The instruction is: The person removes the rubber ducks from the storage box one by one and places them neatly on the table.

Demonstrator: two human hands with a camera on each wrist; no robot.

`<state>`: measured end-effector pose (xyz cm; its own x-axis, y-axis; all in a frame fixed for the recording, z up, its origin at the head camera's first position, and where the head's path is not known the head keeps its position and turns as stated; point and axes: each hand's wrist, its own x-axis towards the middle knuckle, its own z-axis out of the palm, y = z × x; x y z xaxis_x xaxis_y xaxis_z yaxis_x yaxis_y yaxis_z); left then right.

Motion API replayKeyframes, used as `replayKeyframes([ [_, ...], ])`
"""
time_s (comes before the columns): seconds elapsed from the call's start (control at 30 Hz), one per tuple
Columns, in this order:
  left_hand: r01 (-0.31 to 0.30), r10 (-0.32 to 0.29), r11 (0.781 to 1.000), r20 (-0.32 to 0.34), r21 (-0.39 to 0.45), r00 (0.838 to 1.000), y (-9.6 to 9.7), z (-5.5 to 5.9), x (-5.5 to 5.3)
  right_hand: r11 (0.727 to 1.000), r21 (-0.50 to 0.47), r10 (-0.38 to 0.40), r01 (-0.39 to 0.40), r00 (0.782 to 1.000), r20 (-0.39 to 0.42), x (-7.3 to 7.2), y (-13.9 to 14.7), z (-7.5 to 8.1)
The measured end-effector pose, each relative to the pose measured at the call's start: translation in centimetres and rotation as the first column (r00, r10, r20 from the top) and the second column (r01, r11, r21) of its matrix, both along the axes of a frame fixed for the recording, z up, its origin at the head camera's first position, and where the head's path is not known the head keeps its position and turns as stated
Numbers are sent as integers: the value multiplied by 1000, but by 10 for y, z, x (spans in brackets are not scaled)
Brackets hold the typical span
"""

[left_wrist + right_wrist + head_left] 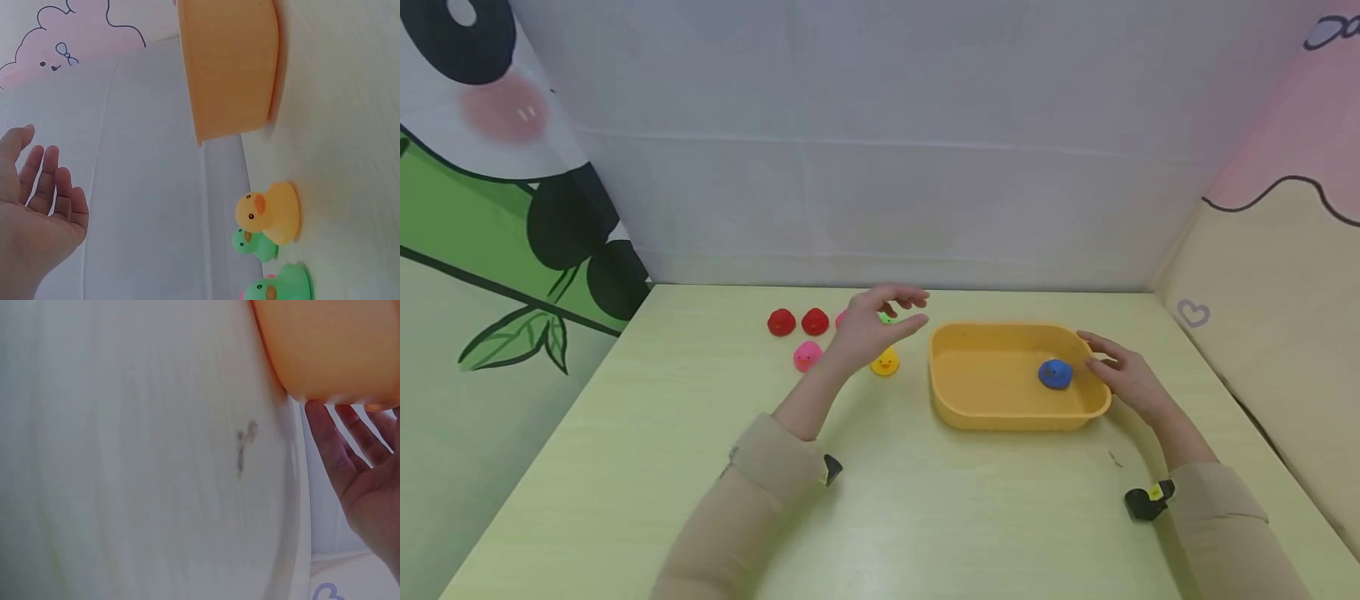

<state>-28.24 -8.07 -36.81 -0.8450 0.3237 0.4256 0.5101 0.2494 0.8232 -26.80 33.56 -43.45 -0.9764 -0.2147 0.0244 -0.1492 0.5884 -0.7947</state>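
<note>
A blue rubber duck (1056,374) sits inside the yellow plastic tray (985,421), near its right end. My right hand (1129,379) touches that end of the tray, its fingers fairly straight against the outer wall in the right wrist view. Raised over the ducks left of the tray, my left hand (880,325) holds nothing, thumb and fingers apart. Close below it are a yellow duck (885,362) and a green duck (887,314) that is partly hidden. A pink duck (808,357) stands left of the left forearm.
Two red ducks (782,322) stand farther back on the left. Another pink duck (840,318) is mostly hidden by the left hand. Green ducks (284,284) show near the yellow one in the left wrist view. A fabric wall (880,208) rises behind the table (970,517).
</note>
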Motion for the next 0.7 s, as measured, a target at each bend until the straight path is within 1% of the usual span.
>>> replayKeyframes([
  [0.2, 45, -44, 998, -6, 32, 999, 19, -1, -5, 1000, -13, 4, -4, 1000, 9, 0, -1, 3],
  [0.3, 53, -53, 998, -9, 40, 999, 29, -2, -8, 1000, -11, 1, -1, 1000, 12, -2, -1, 1],
  [0.4, 69, -69, 996, 7, 52, 998, 40, -4, -9, 1000, 2, -2, 2, 1000, 4, -3, 0, -1],
  [0.57, 103, -106, 993, 35, 59, 994, 61, -7, -12, 1000, 5, -10, 10, 1000, 0, -2, -1, -1],
  [0.7, 144, -148, 987, 45, 68, 988, 76, -11, -15, 1000, -8, -9, 9, 1000, 3, -3, -2, 0],
])
